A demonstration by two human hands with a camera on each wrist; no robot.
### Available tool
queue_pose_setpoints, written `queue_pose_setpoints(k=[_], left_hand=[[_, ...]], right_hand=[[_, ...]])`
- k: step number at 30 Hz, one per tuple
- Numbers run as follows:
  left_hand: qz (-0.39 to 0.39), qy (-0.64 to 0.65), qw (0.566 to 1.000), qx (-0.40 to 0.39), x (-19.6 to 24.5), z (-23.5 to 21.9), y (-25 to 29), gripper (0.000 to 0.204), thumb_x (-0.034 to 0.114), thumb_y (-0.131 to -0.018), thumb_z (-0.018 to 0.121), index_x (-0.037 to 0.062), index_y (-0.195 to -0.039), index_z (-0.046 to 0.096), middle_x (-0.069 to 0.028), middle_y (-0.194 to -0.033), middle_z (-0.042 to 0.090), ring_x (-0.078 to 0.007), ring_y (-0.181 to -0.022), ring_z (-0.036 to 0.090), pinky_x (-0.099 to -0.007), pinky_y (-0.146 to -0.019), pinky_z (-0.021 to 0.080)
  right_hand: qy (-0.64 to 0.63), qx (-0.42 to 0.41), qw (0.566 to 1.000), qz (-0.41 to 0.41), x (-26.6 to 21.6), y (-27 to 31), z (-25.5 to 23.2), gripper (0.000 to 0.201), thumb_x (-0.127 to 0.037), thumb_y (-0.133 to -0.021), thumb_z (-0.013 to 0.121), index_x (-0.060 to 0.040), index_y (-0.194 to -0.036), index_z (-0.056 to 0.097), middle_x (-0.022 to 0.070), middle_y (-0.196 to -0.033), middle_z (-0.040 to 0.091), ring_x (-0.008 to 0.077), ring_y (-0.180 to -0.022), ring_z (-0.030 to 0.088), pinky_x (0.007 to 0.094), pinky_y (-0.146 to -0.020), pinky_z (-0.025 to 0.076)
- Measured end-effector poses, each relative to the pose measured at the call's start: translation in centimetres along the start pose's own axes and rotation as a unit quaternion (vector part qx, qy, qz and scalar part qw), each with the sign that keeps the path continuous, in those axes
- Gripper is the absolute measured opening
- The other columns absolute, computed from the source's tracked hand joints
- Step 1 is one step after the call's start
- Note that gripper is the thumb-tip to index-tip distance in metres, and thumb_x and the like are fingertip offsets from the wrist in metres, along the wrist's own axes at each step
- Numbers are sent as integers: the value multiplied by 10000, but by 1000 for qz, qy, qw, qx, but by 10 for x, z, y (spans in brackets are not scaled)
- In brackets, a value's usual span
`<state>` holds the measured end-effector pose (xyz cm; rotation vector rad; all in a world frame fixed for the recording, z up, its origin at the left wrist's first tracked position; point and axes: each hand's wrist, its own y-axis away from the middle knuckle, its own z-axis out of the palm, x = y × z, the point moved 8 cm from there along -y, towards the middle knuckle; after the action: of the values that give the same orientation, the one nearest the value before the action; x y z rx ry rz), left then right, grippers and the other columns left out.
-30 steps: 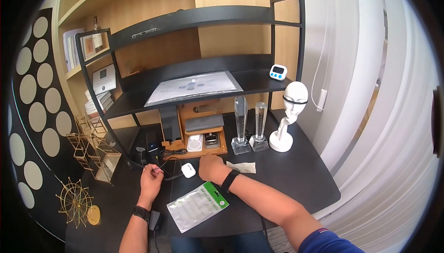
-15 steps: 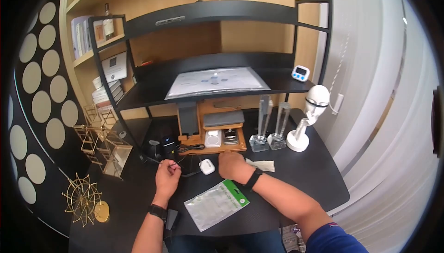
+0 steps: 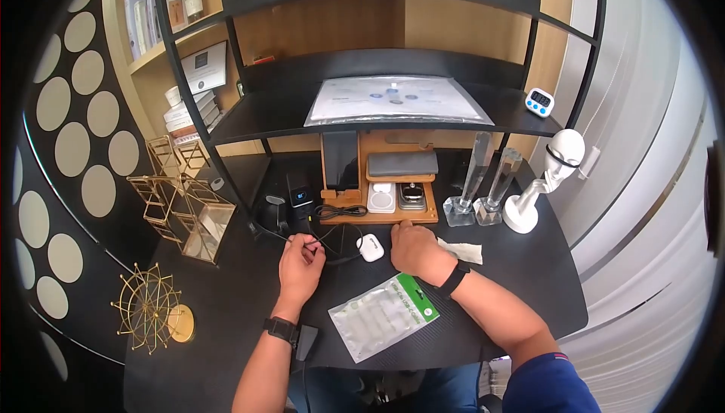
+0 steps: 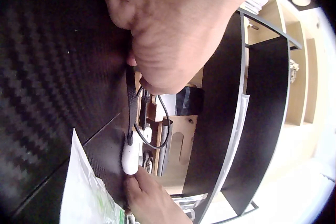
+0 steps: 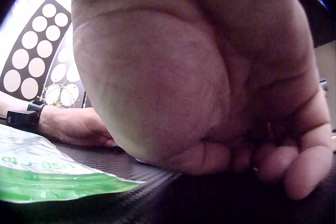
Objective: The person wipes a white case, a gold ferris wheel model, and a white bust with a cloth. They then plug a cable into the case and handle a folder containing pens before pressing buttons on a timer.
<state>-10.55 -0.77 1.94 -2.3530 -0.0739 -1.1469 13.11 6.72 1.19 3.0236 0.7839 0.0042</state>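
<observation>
At the desk's middle-left, my left hand (image 3: 302, 269) pinches a thin black cable (image 3: 326, 248) between thumb and fingers. A flat black braided length (image 4: 131, 100) runs from beneath that hand to a white earbud case (image 3: 370, 248), whose rounded side (image 4: 131, 161) shows in the left wrist view. Just right of the case, my right hand (image 3: 417, 250) rests on the desk by the wooden organizer's front edge. Its fingers (image 5: 310, 171) are loosely curled, with no held thing visible. A clear and green package (image 3: 381, 318) lies flat between the forearms.
A wooden organizer (image 3: 423, 215) holds a phone, white charger and watch. Crystal trophies (image 3: 473, 182) and a white head figure (image 3: 521, 213) stand to its right. Beside the right wrist lies a beige strip (image 3: 462, 252). Gold ornaments (image 3: 181, 322) stand left; a black shelf (image 3: 264, 114) spans above.
The head view has shifted, so the desk items appear farther right and somewhat higher. Both hands keep much the same pose beside the white case.
</observation>
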Motion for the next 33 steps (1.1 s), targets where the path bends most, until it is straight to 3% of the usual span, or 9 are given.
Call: queue_pose_setpoints(k=[2,9,12,19,22,25,27,33], left_hand=[[-19,-1,1000,-15,-1,2,0,223,77,-928,774,15,-1099,643,-42,-997,672,-110,-754,617,-275,-704,513],[-14,-21,1000,-15,-2,2,0,220,70,-932,775,20,-1107,652,-33,-988,677,-98,-756,612,-266,-704,510],[-19,2,1000,-6,2,1,0,190,82,-917,772,25,-1064,665,-48,-980,683,-145,-745,639,-305,-703,534],[-10,-15,1000,-14,3,2,-1,188,72,-916,767,22,-1061,658,-47,-969,671,-138,-742,631,-293,-703,526],[-13,12,1000,-7,1,3,-1,183,80,-918,763,23,-1058,660,-48,-968,670,-139,-741,628,-294,-703,524],[-9,-8,1000,-13,3,2,-1,173,89,-924,756,22,-1053,662,-51,-967,670,-141,-734,626,-296,-701,524],[-7,-18,1000,-17,5,1,-1,169,87,-924,755,23,-1052,664,-51,-969,672,-143,-730,624,-299,-700,525],[-2,1,1000,-15,0,4,-1,170,90,-919,756,29,-1052,670,-48,-969,677,-153,-730,626,-313,-711,530]], right_hand=[[3,13,1000,-3,0,1,-4,350,-141,-1022,489,72,-1241,659,264,-1204,699,383,-1045,762,424,-883,621],[21,40,999,-12,-2,2,-1,327,-143,-1022,501,64,-1211,668,239,-1140,704,354,-982,763,408,-825,620],[13,35,999,-3,-1,0,-1,324,-145,-1027,500,59,-1216,666,235,-1145,699,356,-1003,757,413,-827,620],[0,38,999,4,-1,5,0,325,-151,-1053,491,45,-1242,668,217,-1164,700,349,-1013,755,406,-837,620],[-20,84,996,-10,1,5,-2,272,-141,-1015,488,40,-1133,654,241,-1088,689,382,-935,756,446,-807,622],[-3,91,996,-12,-4,6,-5,266,-140,-1003,503,39,-1130,655,240,-1078,690,372,-919,760,440,-791,623],[17,41,999,8,-4,7,-7,317,-152,-1065,482,35,-1230,678,210,-1149,704,336,-1007,757,397,-835,620],[21,55,998,1,-5,7,-6,296,-151,-1047,502,29,-1196,685,210,-1126,705,335,-991,761,396,-820,622]])
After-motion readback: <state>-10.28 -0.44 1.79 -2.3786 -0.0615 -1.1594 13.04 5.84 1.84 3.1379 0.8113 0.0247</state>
